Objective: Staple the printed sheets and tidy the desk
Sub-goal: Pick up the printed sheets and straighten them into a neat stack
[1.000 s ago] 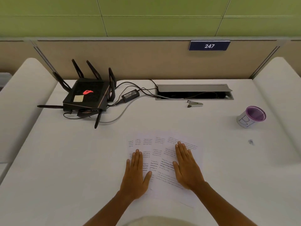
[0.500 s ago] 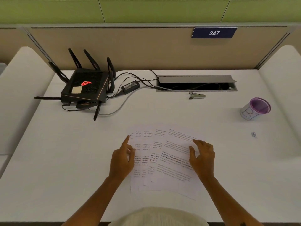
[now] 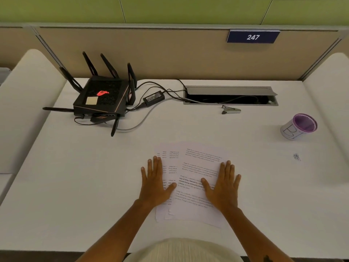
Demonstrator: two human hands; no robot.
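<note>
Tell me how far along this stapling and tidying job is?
Nothing looks finished. The white printed sheets lie fanned and uneven, unstapled. In hand: the left hand and right hand rest flat on them, fingers spread. Left: squaring the stack, fetching the small grey stapler by the cable hatch, stapling, then tidying the desk.
</note>
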